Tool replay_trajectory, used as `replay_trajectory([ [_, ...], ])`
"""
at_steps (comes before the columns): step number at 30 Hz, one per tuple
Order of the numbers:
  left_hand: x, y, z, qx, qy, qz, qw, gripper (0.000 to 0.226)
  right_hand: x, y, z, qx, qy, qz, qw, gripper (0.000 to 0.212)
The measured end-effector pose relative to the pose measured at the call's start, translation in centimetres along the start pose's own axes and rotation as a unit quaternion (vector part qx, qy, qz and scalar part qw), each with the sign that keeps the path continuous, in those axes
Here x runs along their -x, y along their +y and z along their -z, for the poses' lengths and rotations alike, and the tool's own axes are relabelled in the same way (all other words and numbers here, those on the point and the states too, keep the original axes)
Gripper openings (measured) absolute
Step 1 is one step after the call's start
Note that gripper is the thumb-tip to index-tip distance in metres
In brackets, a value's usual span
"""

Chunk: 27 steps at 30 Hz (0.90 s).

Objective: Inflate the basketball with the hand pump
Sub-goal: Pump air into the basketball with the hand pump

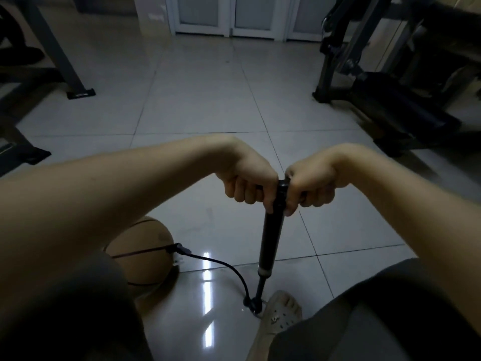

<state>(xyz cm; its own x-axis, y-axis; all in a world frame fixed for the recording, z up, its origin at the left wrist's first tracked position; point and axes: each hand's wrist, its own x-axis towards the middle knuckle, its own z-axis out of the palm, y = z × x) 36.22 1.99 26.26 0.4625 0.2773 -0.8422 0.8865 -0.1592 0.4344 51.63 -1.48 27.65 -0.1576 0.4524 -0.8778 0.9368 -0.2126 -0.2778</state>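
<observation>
A black hand pump (270, 238) stands upright on the tiled floor, its thin rod showing near the base. My left hand (247, 178) grips the left side of its T-handle and my right hand (309, 183) grips the right side. A black hose (229, 267) curves from the pump's base to the valve of a brown basketball (145, 256), which lies on the floor at the lower left, partly hidden behind my left knee. A foot in a beige clog (281, 313) rests beside the pump's base.
Dark exercise equipment (377, 87) stands at the right. A metal frame leg (78, 92) stands at the left. White doors (234, 19) close off the far wall. Glossy floor tiles (208, 105) stretch between them.
</observation>
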Motion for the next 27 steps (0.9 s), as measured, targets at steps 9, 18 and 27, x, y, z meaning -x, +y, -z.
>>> replay_trajectory([
  [9,-9.1,-4.9,-4.2,0.013,-0.036,0.025,0.999,0.039,-10.0,2.1,-5.1,0.005,-0.017,-0.029,0.999,0.014],
  [18,-14.8,-6.8,-8.5,0.037,-0.028,0.029,0.998,0.033,-15.3,5.0,-9.0,0.002,-0.041,-0.036,0.999,0.004],
  [27,-9.1,-3.3,-6.0,-0.029,-0.043,0.046,0.998,0.04,-9.4,3.6,-6.7,-0.007,-0.029,-0.032,0.999,0.011],
])
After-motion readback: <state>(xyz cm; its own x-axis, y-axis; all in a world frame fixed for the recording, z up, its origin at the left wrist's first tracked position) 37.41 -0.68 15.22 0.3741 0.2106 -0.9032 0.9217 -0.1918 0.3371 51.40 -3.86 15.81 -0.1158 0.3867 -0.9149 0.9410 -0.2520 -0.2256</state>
